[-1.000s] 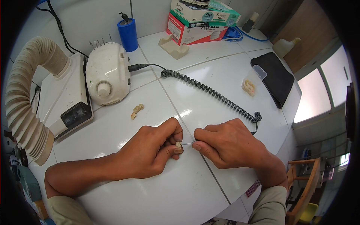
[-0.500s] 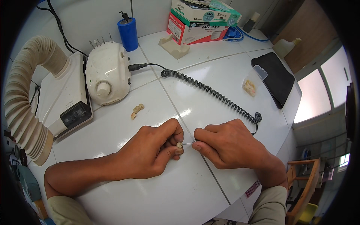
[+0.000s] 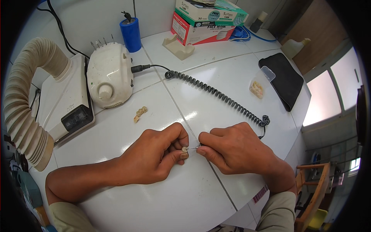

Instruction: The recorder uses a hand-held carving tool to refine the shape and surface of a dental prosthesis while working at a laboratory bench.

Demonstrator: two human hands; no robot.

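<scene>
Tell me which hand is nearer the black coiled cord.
Right. The right hand is close below the black coiled cord; the left hand is farther off, lower left.

Printed words and a number stand on the green-and-white box, more words on the red-and-white box beneath it, while the white dust-collector-like unit bears a mark too small to read.

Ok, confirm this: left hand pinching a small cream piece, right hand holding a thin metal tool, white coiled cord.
Wrong colour: the head view shows the coiled cord is black. The left hand pinches the cream piece, and the right hand holds the tool.
</scene>
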